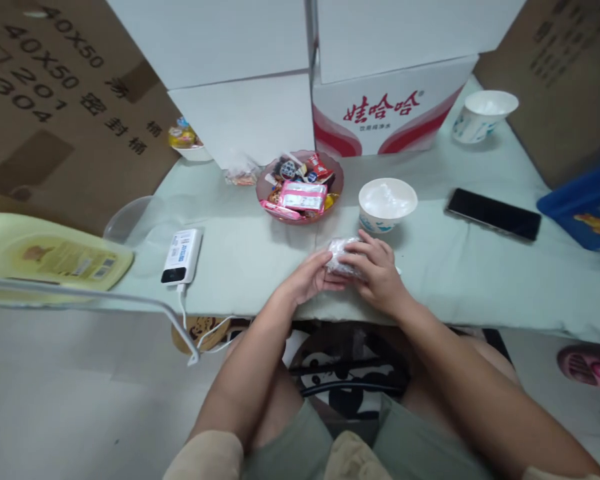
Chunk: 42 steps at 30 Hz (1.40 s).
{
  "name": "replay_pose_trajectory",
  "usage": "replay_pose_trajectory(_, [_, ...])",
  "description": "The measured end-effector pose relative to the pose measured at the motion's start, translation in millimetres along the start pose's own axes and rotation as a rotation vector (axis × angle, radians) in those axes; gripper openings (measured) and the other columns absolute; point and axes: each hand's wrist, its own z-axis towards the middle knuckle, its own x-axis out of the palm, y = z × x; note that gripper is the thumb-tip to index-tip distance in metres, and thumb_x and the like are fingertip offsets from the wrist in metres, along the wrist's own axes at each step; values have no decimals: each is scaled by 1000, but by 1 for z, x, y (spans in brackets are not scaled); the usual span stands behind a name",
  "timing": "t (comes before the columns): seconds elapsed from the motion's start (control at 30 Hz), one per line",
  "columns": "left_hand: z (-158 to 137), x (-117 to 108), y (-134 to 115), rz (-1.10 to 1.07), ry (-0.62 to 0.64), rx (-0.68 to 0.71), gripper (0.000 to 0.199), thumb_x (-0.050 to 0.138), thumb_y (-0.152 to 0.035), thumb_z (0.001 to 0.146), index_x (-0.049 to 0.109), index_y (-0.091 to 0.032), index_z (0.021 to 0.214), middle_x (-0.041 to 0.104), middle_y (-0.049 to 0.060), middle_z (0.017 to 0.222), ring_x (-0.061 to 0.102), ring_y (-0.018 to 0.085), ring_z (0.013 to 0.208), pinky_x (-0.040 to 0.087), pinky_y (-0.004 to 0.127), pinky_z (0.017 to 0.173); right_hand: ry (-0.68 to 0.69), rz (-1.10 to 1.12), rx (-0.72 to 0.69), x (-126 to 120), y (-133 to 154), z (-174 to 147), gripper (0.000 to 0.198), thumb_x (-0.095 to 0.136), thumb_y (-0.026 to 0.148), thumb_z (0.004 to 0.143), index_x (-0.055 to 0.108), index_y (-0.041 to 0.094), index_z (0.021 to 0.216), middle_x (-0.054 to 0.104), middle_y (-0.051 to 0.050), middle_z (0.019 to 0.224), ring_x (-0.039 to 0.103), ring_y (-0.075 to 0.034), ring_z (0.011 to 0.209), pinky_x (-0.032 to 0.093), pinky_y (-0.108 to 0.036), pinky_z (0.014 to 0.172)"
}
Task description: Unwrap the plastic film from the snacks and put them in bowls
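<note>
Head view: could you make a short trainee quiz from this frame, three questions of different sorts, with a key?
1. What do the left hand and right hand hold between them?
A) a paper cup
B) shiny crinkled wrapping
C) a slipper

2. True or false: in the picture, the black phone lies to the right of the pinkish bowl of sweets.

3. Fill in: a white ____ is plugged into the white power bank on the table.

Key: 1. B; 2. true; 3. cable.
</note>
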Motion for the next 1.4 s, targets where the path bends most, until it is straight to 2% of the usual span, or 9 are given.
replay_pose_trajectory(0.17, [9, 9, 3, 28, -218, 304, 70, 92, -37, 63, 57, -25, 122, 73, 3, 108, 71, 16, 86, 58, 27, 75, 69, -28, 24, -14, 0, -4, 54, 45, 5, 82, 67, 26, 127, 61, -7, 146, 44, -28, 146, 38, -47, 112])
replay_pose_trajectory(0.33, [13, -1, 2, 146, -364, 516, 103, 96, -30, 56, 40, -40, 141, 67, 2, 119, 69, 15, 88, 56, 24, 72, 47, -174, 303, -21, -8, -3, 39, 54, 21, 89, 68, 18, 125, 68, -14, 132, 60, -31, 121, 46, -45, 100])
replay_pose_trajectory(0.5, [2, -19, -5, 173, -338, 609, 80, 92, -40, 60, 50, -36, 128, 64, 4, 126, 69, 18, 96, 57, 27, 74, 171, -292, 421, -19, -12, -2, 21, 57, 25, 90, 74, 21, 102, 70, -14, 123, 58, -33, 118, 44, -46, 94])
replay_pose_trajectory(0.67, [-5, -35, -5, 314, -430, 717, 81, 92, -37, 61, 47, -35, 128, 63, 3, 118, 67, 14, 90, 56, 24, 76, 127, -82, 532, -25, 0, 2, 24, 48, 31, 93, 68, 20, 103, 71, -10, 90, 62, -25, 82, 42, -35, 73])
replay_pose_trajectory(0.83, [-4, -39, 2, 535, -451, 738, 79, 89, -37, 66, 47, -30, 131, 62, 8, 127, 67, 19, 102, 57, 30, 86, 185, 684, 691, -14, 22, 6, 36, 36, 51, 94, 58, 21, 92, 57, 1, 65, 46, -14, 51, 37, -29, 56])
replay_pose_trajectory(0.93, [-3, -36, 4, 624, -420, 737, 78, 88, -40, 68, 48, -28, 133, 57, 11, 138, 64, 25, 116, 58, 34, 89, 194, 874, 752, -5, 31, 9, 40, 41, 57, 90, 57, 20, 92, 54, 3, 62, 39, -11, 47, 33, -27, 51])
replay_pose_trajectory(1.1, [-3, -28, 3, 611, -386, 760, 75, 91, -41, 64, 55, -28, 128, 59, 9, 135, 62, 26, 121, 58, 32, 89, 222, 846, 707, 1, 31, 9, 40, 42, 56, 90, 59, 20, 92, 57, 2, 66, 38, -11, 49, 33, -27, 51])
replay_pose_trajectory(1.3, [-19, -19, -6, 152, -475, 708, 79, 92, -44, 65, 49, -41, 131, 64, 0, 118, 69, 16, 95, 59, 23, 73, 331, 654, 641, -8, 22, 6, 39, 41, 49, 92, 63, 19, 82, 60, 0, 67, 46, -14, 57, 36, -27, 56])
replay_pose_trajectory(1.4, [-28, -18, -13, 59, -459, 673, 86, 94, -44, 62, 47, -44, 134, 65, -1, 118, 70, 14, 90, 59, 22, 70, 229, 546, 690, -17, 10, 7, 40, 39, 46, 93, 68, 18, 87, 65, -3, 74, 51, -16, 61, 42, -29, 60])
